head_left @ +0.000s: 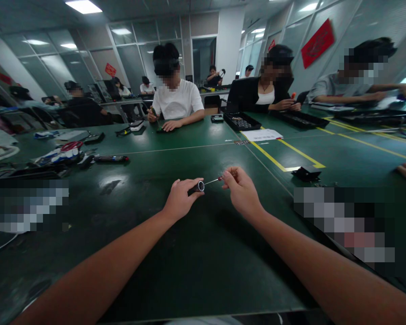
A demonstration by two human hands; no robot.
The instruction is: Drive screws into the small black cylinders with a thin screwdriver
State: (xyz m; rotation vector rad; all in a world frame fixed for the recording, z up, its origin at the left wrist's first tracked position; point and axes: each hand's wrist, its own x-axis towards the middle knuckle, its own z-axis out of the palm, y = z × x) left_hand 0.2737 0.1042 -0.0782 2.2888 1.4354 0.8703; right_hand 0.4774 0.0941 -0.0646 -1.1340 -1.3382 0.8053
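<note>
My left hand [182, 198] is closed around a short black tube with a silver ring at its end, which looks like a small flashlight [200, 186]. The ringed end faces right and toward me. Between the fingertips of my right hand [242, 192] is a slim screwdriver [212, 181] with a red handle and a thin metal shaft. Its shaft points left, and the tip meets the rim of the tube; whether it goes inside I cannot tell. Both hands are held just above the green table [189, 262].
Tools and cables lie at left, including a black and red tool [111, 159]. A small black part [305, 174] sits right of my hands, near yellow tape [267, 155]. Across the table are black trays [242, 121], a white sheet [262, 135] and several people at work.
</note>
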